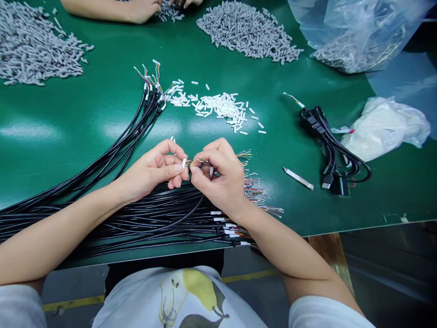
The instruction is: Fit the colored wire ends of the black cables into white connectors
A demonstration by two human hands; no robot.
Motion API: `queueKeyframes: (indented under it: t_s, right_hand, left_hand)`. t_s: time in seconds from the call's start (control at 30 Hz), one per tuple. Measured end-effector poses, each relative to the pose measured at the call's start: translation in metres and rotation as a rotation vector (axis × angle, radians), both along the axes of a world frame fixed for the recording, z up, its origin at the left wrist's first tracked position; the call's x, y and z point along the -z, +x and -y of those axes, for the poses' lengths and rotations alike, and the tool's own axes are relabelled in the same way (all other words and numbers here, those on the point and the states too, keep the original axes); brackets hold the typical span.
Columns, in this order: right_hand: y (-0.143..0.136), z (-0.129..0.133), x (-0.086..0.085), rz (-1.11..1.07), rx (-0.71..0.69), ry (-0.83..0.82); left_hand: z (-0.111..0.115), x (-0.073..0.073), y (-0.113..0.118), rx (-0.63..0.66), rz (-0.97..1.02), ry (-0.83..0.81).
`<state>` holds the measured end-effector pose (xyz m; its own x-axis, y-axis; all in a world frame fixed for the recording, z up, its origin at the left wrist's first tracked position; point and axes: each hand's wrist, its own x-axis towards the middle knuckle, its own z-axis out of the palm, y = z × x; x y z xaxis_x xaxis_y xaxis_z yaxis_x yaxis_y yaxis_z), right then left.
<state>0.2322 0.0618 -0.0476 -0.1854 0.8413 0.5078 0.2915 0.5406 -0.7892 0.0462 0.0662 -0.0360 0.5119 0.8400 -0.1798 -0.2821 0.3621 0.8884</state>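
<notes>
My left hand pinches a small white connector between thumb and fingertips. Close beside it, my right hand is closed on thin coloured wires at the end of a black cable. The wires run towards the connector; whether any sit inside it I cannot tell. Under both hands lies a thick bundle of black cables, their stripped coloured ends fanning out to the right. Further back on the left, several cables with wired white ends lie together. Loose white connectors are scattered behind my hands.
Piles of grey pieces lie at the back left and back centre, with a plastic bag of them at right. A coiled black cable, a white bag and a slim white tool rest rightward. Another person's forearm reaches in.
</notes>
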Motion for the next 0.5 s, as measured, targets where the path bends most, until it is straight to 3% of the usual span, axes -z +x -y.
queueKeyframes:
  t_s: [0.5]
  right_hand:
    - [-0.0002,0.0006,0.0028,0.003,-0.037,-0.019]
  left_hand:
    - [-0.0005,0.0043,0.0002,-0.001,-0.047,0.100]
